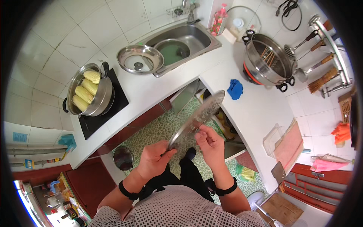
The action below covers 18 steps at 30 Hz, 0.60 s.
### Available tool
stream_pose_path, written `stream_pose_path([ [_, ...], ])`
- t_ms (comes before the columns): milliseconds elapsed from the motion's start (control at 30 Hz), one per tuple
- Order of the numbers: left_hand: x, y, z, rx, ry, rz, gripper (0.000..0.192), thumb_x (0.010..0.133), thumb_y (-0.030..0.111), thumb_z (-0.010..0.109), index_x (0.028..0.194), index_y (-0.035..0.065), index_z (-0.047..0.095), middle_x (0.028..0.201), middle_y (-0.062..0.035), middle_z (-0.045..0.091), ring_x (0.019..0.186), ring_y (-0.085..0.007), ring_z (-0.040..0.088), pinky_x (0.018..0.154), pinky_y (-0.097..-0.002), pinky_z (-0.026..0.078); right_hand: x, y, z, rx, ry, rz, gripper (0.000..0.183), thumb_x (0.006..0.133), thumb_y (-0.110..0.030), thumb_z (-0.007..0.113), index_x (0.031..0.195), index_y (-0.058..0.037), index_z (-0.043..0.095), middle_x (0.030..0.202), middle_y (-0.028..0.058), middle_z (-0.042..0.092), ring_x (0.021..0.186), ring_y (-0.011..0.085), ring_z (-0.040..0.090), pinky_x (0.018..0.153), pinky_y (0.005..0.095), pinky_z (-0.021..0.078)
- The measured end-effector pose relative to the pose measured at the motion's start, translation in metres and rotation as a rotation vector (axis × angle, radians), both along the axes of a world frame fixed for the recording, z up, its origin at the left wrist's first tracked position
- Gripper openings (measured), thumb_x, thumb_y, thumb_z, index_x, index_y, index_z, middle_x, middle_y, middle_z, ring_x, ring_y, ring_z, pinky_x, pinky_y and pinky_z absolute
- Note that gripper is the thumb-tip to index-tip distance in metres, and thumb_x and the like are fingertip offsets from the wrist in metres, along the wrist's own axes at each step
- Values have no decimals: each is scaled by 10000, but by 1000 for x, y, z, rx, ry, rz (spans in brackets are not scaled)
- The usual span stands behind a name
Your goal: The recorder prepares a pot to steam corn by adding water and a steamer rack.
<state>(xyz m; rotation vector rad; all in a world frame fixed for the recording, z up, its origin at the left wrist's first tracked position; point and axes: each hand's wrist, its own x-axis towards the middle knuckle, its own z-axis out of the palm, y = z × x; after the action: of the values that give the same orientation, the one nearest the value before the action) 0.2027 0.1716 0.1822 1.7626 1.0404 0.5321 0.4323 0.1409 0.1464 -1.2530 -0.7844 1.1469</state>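
Observation:
A round glass pot lid [198, 117] with a metal rim is tilted nearly edge-on above the floor, covered in droplets and slightly blurred. My left hand [154, 157] grips its lower left rim between thumb and fingers. At the lid's middle, the curled fingers of my right hand [210, 144] meet its near side; whether they grip a knob there is hidden. On the left, a steel steamer pot [106, 96] holds several ears of corn [86, 90] in husk and stands uncovered on a black induction cooktop [92, 126].
A steel basin [122, 55] with a lid inside overlaps the sink [205, 35]. Another steamer pot [249, 61] stands right, near a blue cloth [235, 89]. A cleaver [278, 173] juts over the counter edge. A steel bucket [123, 159] stands on the floor. Utensils hang from a rail [336, 54].

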Motion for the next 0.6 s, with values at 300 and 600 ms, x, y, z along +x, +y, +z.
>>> stream_pose_path([
  [300,-36,-4,52,899,-71,88,470,703,-48,728,1145,107,771,1126,-54,726,956,-283,690,778,-379,601,-28,-25,38,12,811,13,525,1024,-417,581,1447,-111,532,1404,103,585,1224,264,600,995,463,541],
  [600,-127,-31,60,1044,-115,172,456,664,-4,758,1101,124,779,1133,-27,712,962,-245,657,765,-352,591,-119,-10,75,57,818,139,502,1050,-424,498,1406,-77,567,1372,132,622,1197,313,637,1022,487,531],
])
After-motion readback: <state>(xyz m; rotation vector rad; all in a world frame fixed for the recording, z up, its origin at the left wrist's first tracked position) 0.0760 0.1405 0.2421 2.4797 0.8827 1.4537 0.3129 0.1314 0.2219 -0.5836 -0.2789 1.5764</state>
